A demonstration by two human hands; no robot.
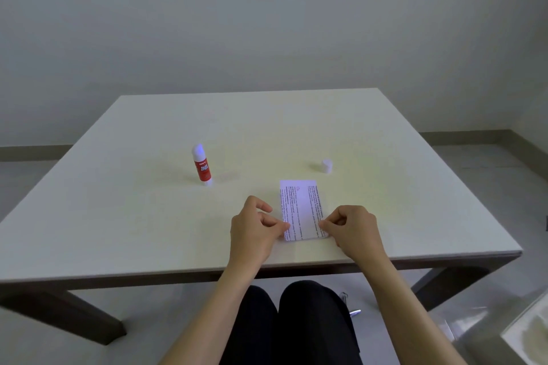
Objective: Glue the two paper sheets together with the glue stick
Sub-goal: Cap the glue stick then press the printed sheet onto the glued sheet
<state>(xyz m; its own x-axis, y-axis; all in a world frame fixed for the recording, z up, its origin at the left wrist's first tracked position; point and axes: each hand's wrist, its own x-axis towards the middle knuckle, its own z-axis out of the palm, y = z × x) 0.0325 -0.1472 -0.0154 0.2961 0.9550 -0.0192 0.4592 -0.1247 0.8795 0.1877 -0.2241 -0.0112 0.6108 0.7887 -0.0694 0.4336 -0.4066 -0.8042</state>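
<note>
Pale table point(148, 216) w/ grey wall; left hand point(255, 228) & right hand point(353, 231) pinching paper point(302, 210) (printed side up).

One glue stick point(202, 165), one cap point(326, 166), one visible printed sheet point(302, 207), two hands point(255, 227)

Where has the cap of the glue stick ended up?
The small white cap stands on the table to the right, just beyond the far right corner of the printed paper, well apart from the glue stick at left.

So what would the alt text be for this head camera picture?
Two bare hands, left hand and right hand, pinch the side edges of a printed paper on a pale table. An uncapped glue stick stands left; its white cap sits right.
</note>
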